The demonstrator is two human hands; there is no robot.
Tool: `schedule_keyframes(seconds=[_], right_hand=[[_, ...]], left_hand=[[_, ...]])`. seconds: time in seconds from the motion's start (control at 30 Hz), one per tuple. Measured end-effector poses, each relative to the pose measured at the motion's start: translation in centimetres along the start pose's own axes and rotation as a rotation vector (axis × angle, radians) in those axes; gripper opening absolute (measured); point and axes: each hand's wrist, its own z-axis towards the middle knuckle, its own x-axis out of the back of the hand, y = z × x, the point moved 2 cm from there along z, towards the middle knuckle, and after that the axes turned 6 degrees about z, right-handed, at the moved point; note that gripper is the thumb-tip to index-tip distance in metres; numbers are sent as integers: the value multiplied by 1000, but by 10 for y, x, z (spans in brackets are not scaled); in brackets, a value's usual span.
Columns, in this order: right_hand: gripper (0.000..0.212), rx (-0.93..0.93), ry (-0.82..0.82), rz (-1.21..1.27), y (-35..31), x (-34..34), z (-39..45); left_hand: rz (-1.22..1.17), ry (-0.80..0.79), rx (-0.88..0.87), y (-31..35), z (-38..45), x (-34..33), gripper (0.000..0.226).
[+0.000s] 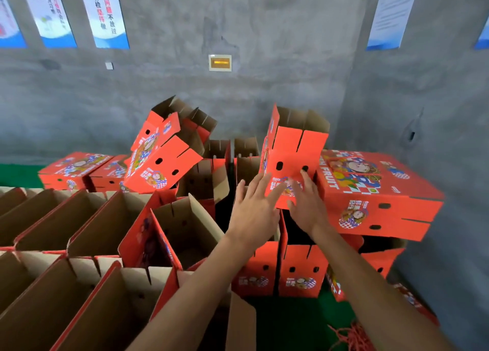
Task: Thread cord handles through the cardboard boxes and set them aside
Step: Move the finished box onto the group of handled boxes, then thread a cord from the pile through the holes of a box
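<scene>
Both arms were stretched out to the upright box [293, 160] on top of the pile. The left hand [254, 207] lay with straight, spread fingers against its lower front; the right hand [304, 199] touched it just below the two cord holes, fingers loosely extended, gripping nothing. I judged they were steadying it or setting it down among the rest, since it stood high and could tip. Whether a cord already ran through it I could not tell. A tilted box [161, 157] leaned to the left, and a flat-lying box [375, 191] pressed close on the right. Open boxes [79, 244] crowded the near left. Red cords [352, 334] lay on the green floor [291, 321].
</scene>
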Motion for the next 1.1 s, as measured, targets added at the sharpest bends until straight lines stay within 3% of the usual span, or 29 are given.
schedule_keyframes(seconds=[0.1,0.37,0.5,0.6,0.7,0.77,0.83,0.93,1.1], right_hand=[[68,-6,-156,2,5,-15,-3],[52,92,-26,120,-17,-30,-59],[43,97,58,257,-20,-49,-123],[39,6,26,314,-9,-72,-180],[44,-172,-111,296,14,-97,-241],[54,-295,-288,143,39,-111,-277],[63,-379,-470,-2,64,-120,-312],[65,-420,-658,-96,86,-124,-359],[42,-279,-627,-171,89,-123,-383]], left_hand=[[16,-82,34,-7,-12,-16,63],[-20,-299,136,-17,-55,-29,60],[-73,-400,291,-19,-109,-32,62],[-175,-459,443,-14,-159,-40,60],[-296,-603,557,-5,-202,-60,59],[-331,-771,617,0,-222,-78,59],[-295,-897,611,2,-235,-92,54],[-230,-959,540,1,-244,-101,45],[-223,-1009,423,15,-247,-103,39]])
